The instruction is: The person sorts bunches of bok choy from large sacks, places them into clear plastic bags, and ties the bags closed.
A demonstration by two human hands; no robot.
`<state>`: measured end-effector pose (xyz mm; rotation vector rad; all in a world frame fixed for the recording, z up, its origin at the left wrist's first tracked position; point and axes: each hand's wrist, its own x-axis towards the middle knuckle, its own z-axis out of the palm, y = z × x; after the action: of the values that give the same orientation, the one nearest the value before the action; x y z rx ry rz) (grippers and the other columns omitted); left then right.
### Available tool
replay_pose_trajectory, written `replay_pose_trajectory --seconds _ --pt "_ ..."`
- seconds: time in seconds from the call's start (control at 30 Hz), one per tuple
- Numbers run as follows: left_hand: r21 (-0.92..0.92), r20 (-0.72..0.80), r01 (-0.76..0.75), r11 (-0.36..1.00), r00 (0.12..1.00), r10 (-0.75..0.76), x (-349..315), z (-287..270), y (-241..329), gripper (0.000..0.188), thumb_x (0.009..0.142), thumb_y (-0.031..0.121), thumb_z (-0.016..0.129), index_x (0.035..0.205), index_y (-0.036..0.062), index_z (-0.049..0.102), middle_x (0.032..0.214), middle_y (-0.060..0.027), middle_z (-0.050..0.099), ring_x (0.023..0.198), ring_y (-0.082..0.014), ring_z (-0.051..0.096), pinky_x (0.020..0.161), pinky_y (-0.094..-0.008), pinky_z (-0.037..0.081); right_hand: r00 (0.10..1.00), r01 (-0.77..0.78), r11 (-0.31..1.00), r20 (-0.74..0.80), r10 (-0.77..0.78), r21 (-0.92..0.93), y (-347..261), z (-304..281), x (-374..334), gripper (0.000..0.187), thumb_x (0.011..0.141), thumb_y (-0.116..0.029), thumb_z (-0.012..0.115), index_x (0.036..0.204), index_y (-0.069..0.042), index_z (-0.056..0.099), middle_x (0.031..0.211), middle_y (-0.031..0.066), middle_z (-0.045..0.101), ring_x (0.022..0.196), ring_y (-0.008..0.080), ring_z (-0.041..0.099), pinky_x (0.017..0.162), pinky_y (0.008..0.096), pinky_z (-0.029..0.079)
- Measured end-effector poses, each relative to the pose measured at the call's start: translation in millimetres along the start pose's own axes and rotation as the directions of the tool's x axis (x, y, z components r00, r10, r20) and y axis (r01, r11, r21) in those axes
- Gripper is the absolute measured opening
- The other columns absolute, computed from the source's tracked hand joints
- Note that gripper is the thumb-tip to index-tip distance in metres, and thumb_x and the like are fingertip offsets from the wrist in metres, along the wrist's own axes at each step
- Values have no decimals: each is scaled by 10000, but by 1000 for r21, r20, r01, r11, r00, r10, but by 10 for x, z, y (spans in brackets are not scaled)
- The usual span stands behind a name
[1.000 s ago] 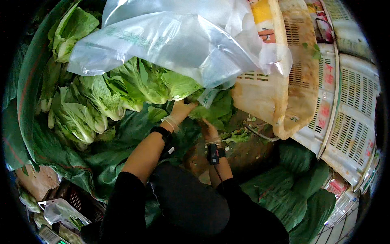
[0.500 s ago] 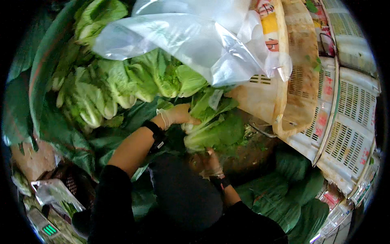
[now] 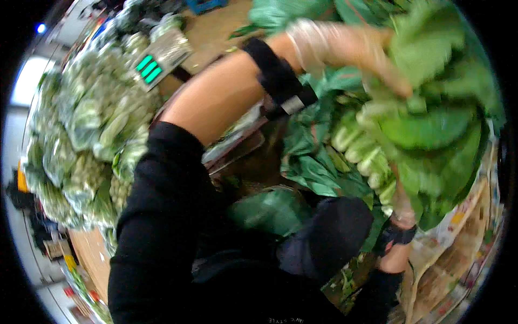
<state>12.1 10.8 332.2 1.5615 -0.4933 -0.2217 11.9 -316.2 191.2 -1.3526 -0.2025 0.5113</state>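
Observation:
Leafy green cabbage (image 3: 431, 129), its leaves spread wide and blurred by motion, is held up at the right side. My left hand (image 3: 359, 51), in a thin clear glove with a black band at the wrist, reaches across and closes its fingers on the upper leaves. Lower down, my right hand (image 3: 403, 208), also gloved, is closed on the cabbage from below; its fingertips are partly hidden by leaves. Behind and beside it, more pale-stemmed cabbages (image 3: 362, 154) lie in a row in an open green woven sack (image 3: 305, 156). Whether one head or several are held, I cannot tell.
On the left rises a heap of cauliflower (image 3: 81, 129) in clear wrap. A scale (image 3: 162, 59) with a lit green display stands beside it. More green sacks (image 3: 291, 13) sit at the far side. A stained whitish plastic crate (image 3: 445, 264) stands at the lower right.
My view has swung left, bringing the scale and cauliflower nearer. The cabbage has been lifted from low over the ground, with both hands raised around it.

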Motion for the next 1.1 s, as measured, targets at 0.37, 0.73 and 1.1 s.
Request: replay_pose_trajectory --seconds 0.37,0.73,1.1 --pt "-139 -551 214 967 795 -256 -4300 -1242 -621 570 739 282 720 1199 40 488 1098 -14 567 1002 -115 505 865 -287 429 355 -928 38 911 -209 370 1904 4081 58 419 927 -191 355 1328 -74 314 1344 78 361 1203 225 361 1033 348 262" --pt "156 -607 940 304 334 -721 -5987 -1199 -3059 624 760 333 601 1272 29 416 1153 -217 540 1037 -338 532 888 -352 411 15 -546 410 480 877 -731 3084 5248 -240 576 861 -478 458 1288 -98 396 1277 107 458 1107 247 456 957 381 339" --pt "-69 -502 827 558 455 -736 -5889 -1202 -2662 592 805 387 539 1281 63 401 1226 -155 503 1129 -284 478 937 -380 365 -41 986 168 966 253 -2 2247 5842 55 1001 617 -515 695 1364 -34 235 1408 184 240 1313 324 201 1010 580 177"
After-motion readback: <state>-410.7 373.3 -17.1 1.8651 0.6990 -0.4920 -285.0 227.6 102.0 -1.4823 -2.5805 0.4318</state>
